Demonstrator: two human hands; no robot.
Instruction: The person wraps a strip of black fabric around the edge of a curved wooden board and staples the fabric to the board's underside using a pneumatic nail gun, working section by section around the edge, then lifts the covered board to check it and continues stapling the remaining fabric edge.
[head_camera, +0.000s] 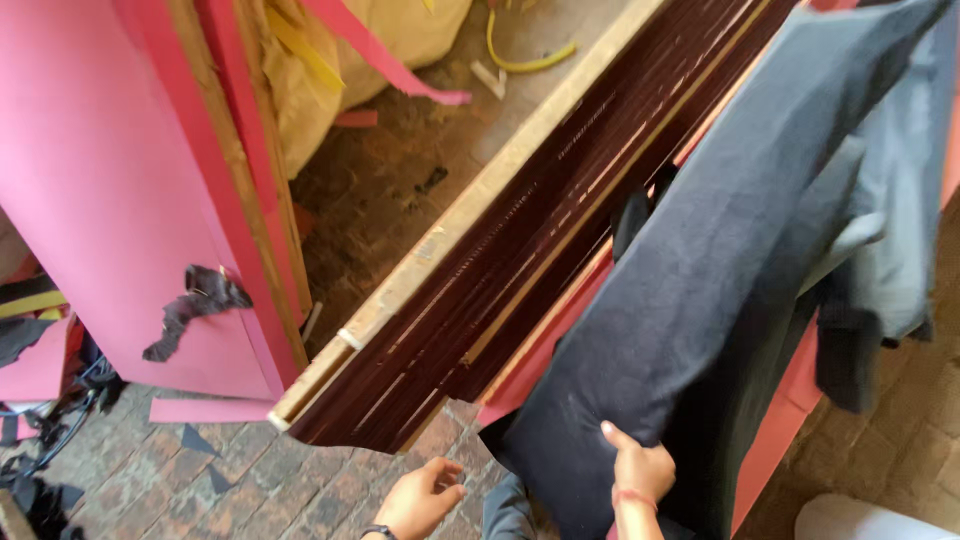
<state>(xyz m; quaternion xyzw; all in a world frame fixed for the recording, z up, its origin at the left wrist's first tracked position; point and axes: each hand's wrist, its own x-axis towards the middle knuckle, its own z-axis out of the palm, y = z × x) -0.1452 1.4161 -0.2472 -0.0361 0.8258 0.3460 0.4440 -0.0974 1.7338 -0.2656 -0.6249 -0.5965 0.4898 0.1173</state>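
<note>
Dark grey cloth lies draped along the counter, a long work top with a pale wooden edge and a dark striped face that runs from the lower left of my view up to the upper right. The cloth's long axis follows that same diagonal: its near end hangs over the counter's lower end, just above my hands, and its far end trails off toward the upper right corner, where loose folds droop over the right side.

My right hand is the nearer one. It is closed on the cloth's near end, thumb up against the fabric, fingers gripping from below, so the cloth stretches up and away from it to the right. My left hand is apart from the cloth, just left of it and below the counter's lower corner, half open with fingers curled and holding nothing.

Pink sheeting covers a board at the left, with a black scrap lying on it. Below is a brick floor scattered with offcuts.
</note>
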